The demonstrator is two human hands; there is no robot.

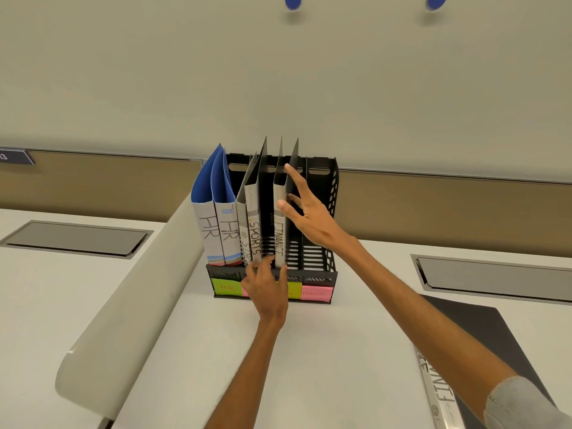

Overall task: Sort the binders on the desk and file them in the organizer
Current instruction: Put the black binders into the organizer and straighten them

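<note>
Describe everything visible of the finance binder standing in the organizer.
The finance binder stands upright in the black organizer, right of the sports binder, spine facing the camera. The spine is pale grey with FINANCE handwritten down it in black. The dark grey covers, seemingly thin plastic, splay apart at the top. The right hand touches its spine and right cover with straight fingers; the left hand rests at its foot.

I see pale wall [278,72] filling upper half. Left blue knob [292,2] and right blue knob [435,1] at top edge, both cut off by frame. Tan panel strip [108,181] runs below wall. Dark sign plate [15,157] far left; can't read it. Left grey flap [77,238] and right grey flap [495,275], both recessed. Curved off-white divider [133,305] slants across left foreground.
</note>
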